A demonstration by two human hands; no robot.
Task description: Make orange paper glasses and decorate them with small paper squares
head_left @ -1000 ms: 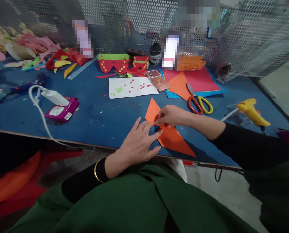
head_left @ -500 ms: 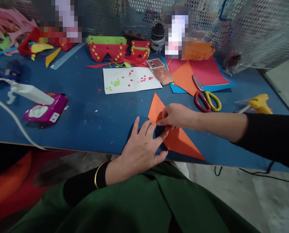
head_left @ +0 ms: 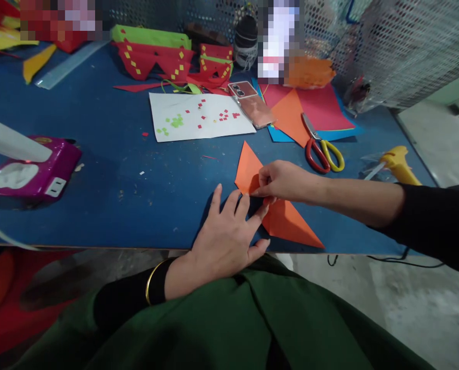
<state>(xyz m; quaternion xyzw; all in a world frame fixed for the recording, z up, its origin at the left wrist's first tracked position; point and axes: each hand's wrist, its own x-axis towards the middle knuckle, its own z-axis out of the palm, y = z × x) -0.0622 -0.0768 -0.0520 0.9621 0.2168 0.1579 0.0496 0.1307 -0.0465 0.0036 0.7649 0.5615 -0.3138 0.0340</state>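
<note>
An orange piece of paper, pointed at both ends, lies near the table's front edge. Over its middle, my right hand is closed in a pinch on the paper, thumb and fingertips pressed together. My left hand lies palm down with fingers spread, its fingertips at the paper's left edge. Both hands hide the middle of the sheet, so its folds there cannot be made out. Beyond my right forearm rest scissors with one red and one yellow handle.
Behind the hands lies a white sheet with small red and green paper bits, a phone overlapping its corner. Red paper masks stand farther back. A purple power socket is at left, a yellow glue gun at right.
The camera view has shifted, so the things on the table appear farther left and higher. My hands stay almost still at the orange paper.
</note>
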